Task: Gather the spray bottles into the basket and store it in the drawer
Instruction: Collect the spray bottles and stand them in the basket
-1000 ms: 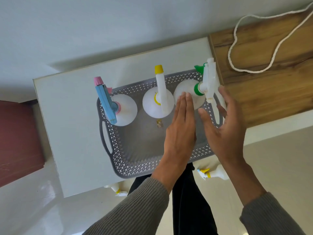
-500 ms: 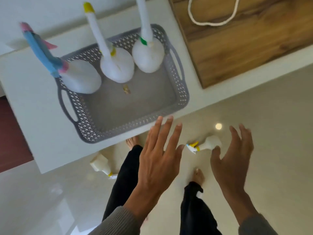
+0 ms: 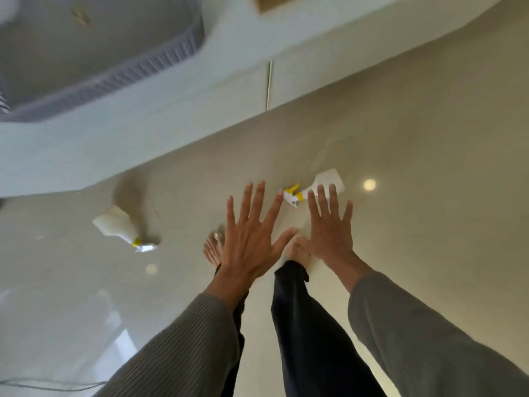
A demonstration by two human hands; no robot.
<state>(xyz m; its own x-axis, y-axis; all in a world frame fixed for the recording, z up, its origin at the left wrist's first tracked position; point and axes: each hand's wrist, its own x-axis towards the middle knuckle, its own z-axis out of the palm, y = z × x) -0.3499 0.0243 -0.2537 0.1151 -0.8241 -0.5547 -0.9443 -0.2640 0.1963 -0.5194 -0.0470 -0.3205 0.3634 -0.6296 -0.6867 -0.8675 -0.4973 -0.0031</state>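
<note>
Two white spray bottles with yellow collars lie on their sides on the beige floor. One spray bottle (image 3: 329, 181) rests just beyond the fingertips of my right hand (image 3: 329, 230), which partly covers it. The other spray bottle (image 3: 117, 224) lies well left of my left hand (image 3: 249, 239). Both hands are spread flat, fingers apart, holding nothing, above the floor and my bare feet. The grey perforated basket (image 3: 114, 78) sits blurred on the white cabinet top at upper left; the bottles inside it are out of frame.
The white cabinet (image 3: 177, 110) front runs diagonally across the upper half, with a vertical seam (image 3: 268, 84) between its fronts. My dark trouser legs (image 3: 309, 325) and bare feet stand under my hands. A wooden surface (image 3: 286, 2) shows at the top edge.
My view has tipped down from the basket to the floor. Both hands dropped from near the basket toward the floor, now closer to the right bottle, still holding nothing.
</note>
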